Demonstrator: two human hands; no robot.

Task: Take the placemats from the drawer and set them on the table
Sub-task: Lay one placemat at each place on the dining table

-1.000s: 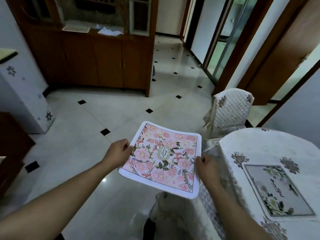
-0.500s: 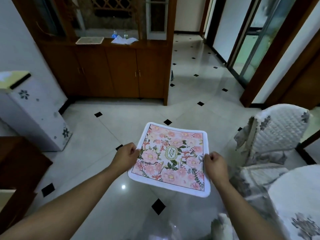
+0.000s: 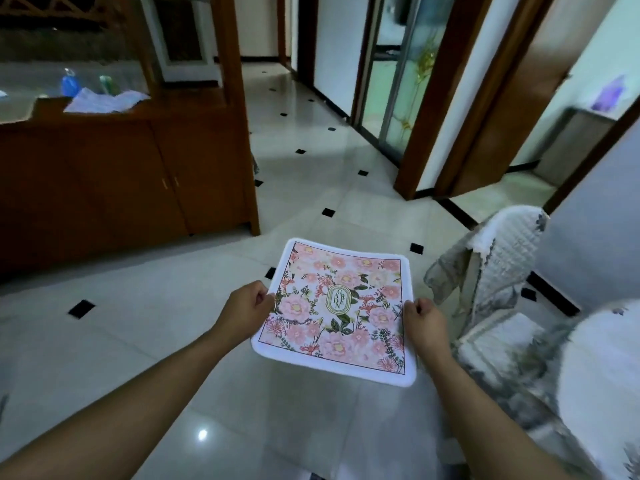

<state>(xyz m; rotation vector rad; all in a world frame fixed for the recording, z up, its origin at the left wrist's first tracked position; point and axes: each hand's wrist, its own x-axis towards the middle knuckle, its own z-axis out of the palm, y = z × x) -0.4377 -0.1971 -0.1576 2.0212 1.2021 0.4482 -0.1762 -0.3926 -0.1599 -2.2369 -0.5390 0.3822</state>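
— Where is the placemat (image 3: 337, 311) sitting at this moment?

— It is hanging in the air over the tiled floor (image 3: 145, 327), roughly level, printed side up. The person's left hand (image 3: 247, 308) is pinching its left edge and the right hand (image 3: 426, 323) is pinching its right edge, thumbs on top, the other fingers curled underneath.

— And the table?

— Only a blurred slice of the table (image 3: 602, 368) under its pale cloth is showing at the right border. The mat is not over it; a covered chair (image 3: 498, 271) is standing between the two.

— So what is threatening the placing?

— Mostly that chair, by the look of it. If the person is swinging the mat rightward at this height, its right edge is likely catching on the quilted chair back, which could fold the mat or tug it out of one pinch.

— Is the hold itself a worry?

— A little. Both hands are gripping at mid-edge only, so the near and far borders are hanging unsupported. The near edge is already drooping slightly. Letting one side go early would probably leave the mat dangling rather than lying flat.

— Anything about the cloth?

— It is looking loose and draped, so sliding the mat across it could be bunching it. Lowering straight down seems safer.
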